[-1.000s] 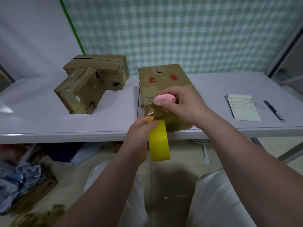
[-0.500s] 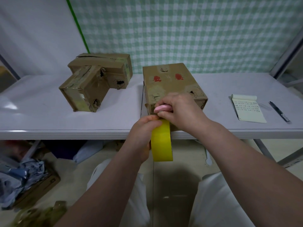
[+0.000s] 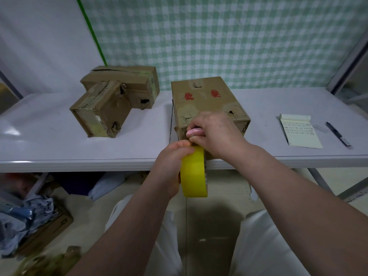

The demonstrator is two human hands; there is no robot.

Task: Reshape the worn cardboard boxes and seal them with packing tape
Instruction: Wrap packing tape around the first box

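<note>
Both bare forearms reach forward and converge. The left grip [image 3: 171, 162] curls round the yellow tape roll [image 3: 194, 176]. The right grip [image 3: 216, 134], knuckles up, clasps a small pink tool [image 3: 193, 133] just above, almost touching the left.

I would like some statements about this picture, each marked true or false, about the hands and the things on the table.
1. The left hand holds a yellow tape roll. True.
2. The right hand holds nothing. False: it grips a pink cutter.
3. The notepad lies left of the box with red marks. False: it lies to its right, near a pen.
4. Two more worn boxes stand on the table. True.
</note>
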